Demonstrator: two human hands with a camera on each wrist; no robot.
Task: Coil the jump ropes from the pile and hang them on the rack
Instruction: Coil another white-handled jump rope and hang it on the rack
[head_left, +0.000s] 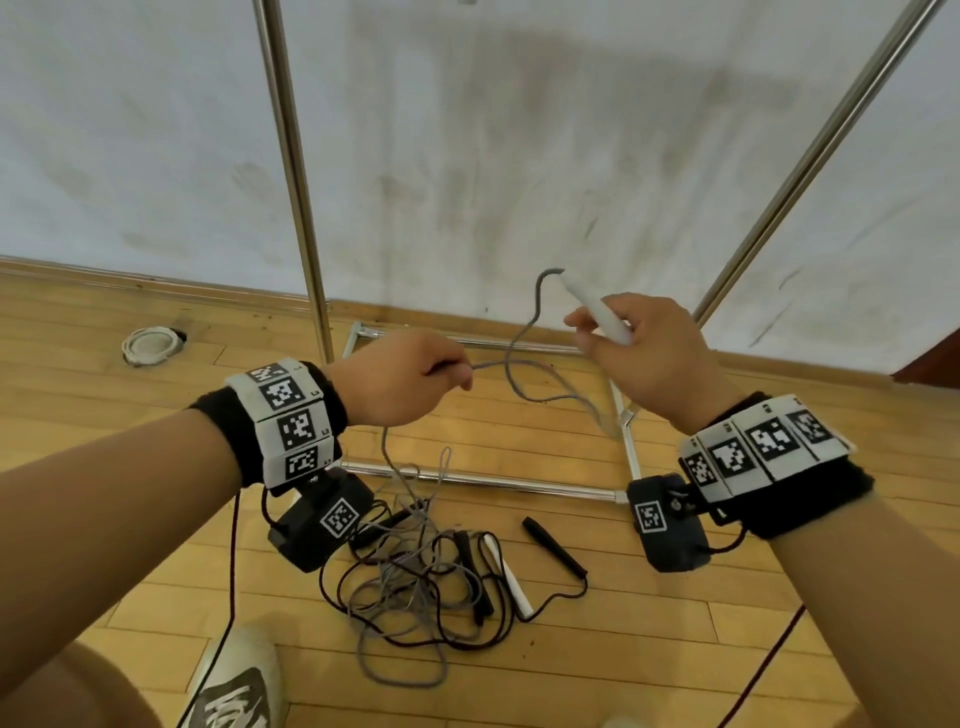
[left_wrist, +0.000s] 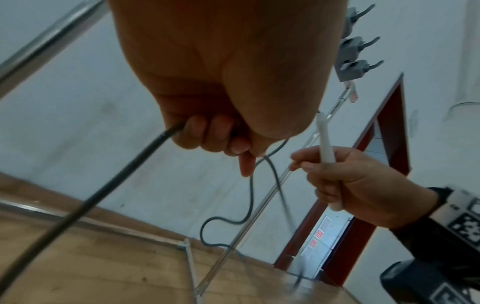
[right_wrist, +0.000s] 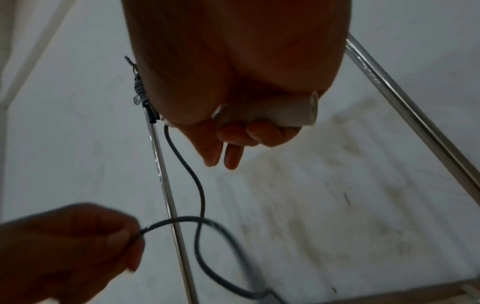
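Observation:
My right hand (head_left: 623, 338) grips the white handle (head_left: 597, 312) of a grey jump rope, handle tip pointing up and away; the handle (right_wrist: 285, 115) shows in the right wrist view too. The grey cord (head_left: 524, 338) curls down from the handle tip and loops across to my left hand (head_left: 415, 379), which pinches it in curled fingers. From there the cord (left_wrist: 130, 164) drops to the pile (head_left: 426, 571) of tangled grey and black ropes on the floor, with a second white handle (head_left: 511, 582) and a black handle (head_left: 553, 545). The rack's chrome uprights (head_left: 291, 171) stand just behind my hands.
The rack's base frame (head_left: 467, 480) lies on the wooden floor beyond the pile, against a scuffed white wall. Its right upright (head_left: 810, 166) slants up. A round white fitting (head_left: 148, 345) sits in the floor at left. My shoe (head_left: 234, 686) is near the pile.

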